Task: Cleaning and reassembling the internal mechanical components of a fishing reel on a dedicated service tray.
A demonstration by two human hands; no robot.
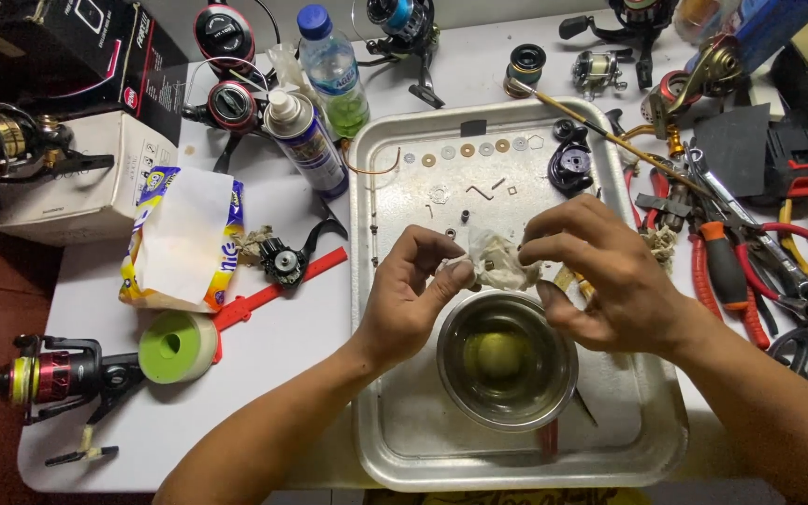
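Observation:
Over a metal tray [381, 309], both my hands pinch a crumpled, stained white tissue [497, 259]. My left hand [409, 295] grips its left side with thumb and fingers. My right hand [600, 271] holds its right side; whatever is wrapped inside is hidden. Just below the tissue stands a small steel bowl [507, 360] holding yellowish liquid. Washers [465, 150] lie in a row at the tray's far edge, with small screws and a black reel part [569, 168] nearby.
Fishing reels [58, 374] lie around the white table. A spray can [309, 140], a water bottle [334, 70], a tissue pack [184, 234], a green tape roll [178, 346] and boxes [81, 178] sit left. Pliers and cutters [750, 271] crowd the right.

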